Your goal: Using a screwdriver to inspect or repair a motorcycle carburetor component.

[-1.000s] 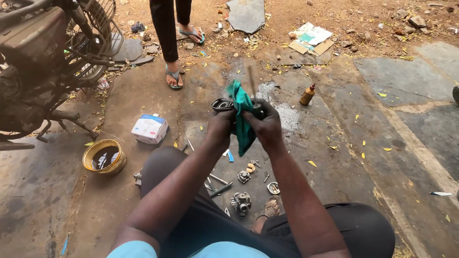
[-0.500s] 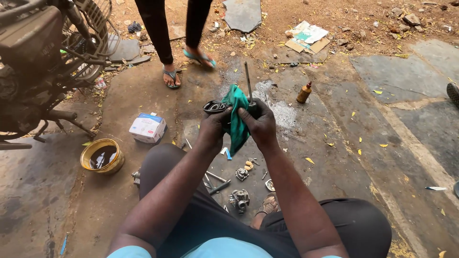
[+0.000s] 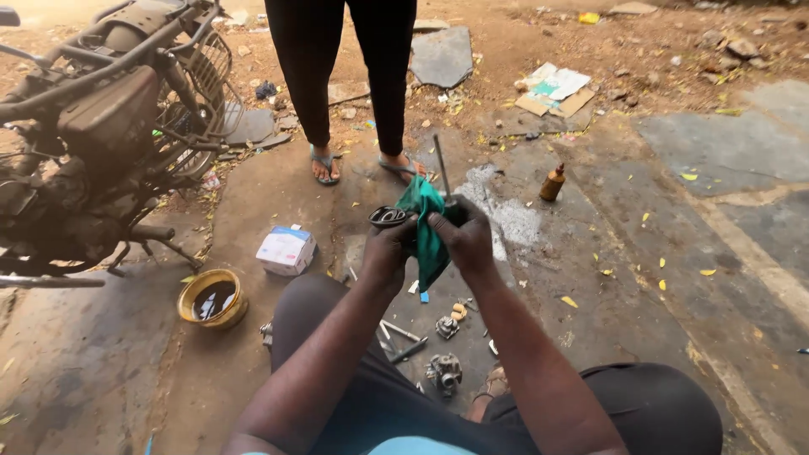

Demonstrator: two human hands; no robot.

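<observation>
Dark trousers cover the person's bent knees [image 3: 354,396] at the bottom of the head view, and between them on the stained concrete floor [image 3: 590,278] lie small metal engine parts [image 3: 444,371], a couple of bolts [image 3: 403,331] and a few smaller bits. Above these, both forearms reach out and meet over the ground. The left hand [image 3: 388,251] is closed around a round dark metal part [image 3: 388,217], whose ring-shaped top shows above the fingers. The right hand [image 3: 462,238] is clenched on a green rag [image 3: 425,227] that is bunched between the two hands and hangs down beneath them; a thin metal rod [image 3: 441,168] stands up out of the right fist, nearly upright. Whether the rod is joined to the round part cannot be told, since the rag and fingers hide it. To the left on the ground sit a yellow bowl [image 3: 212,299] holding dark liquid and, just beyond it, a small white and blue box [image 3: 286,250]. Off to the right stands a small brown bottle [image 3: 552,183]. Farther out, another person's legs in black trousers [image 3: 341,67] stand in flip-flops facing the work. A dusty motorcycle [image 3: 101,135] fills the left side, and flattened cardboard [image 3: 552,88] lies on the dirt at the far right.
</observation>
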